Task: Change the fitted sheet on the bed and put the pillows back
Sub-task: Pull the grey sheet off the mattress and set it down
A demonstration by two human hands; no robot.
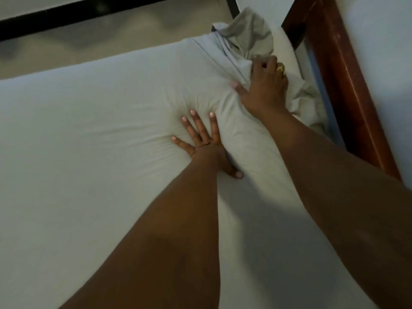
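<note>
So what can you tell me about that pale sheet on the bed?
The sheet is pale grey-white, soft-looking cloth, lying mostly smooth and flat. At the far corner, beside the wooden bed frame, it is bunched and loose. The left hand presses flat on it, denting it; the right hand grips a fold.

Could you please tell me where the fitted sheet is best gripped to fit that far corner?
Grip the fitted sheet by its bunched slack at the far corner, reaching from the bed's middle towards the wooden frame. Only there does cloth stand up loose; elsewhere it lies flat. The right hand pinches a fold beside it; the left hand presses flat.
</note>
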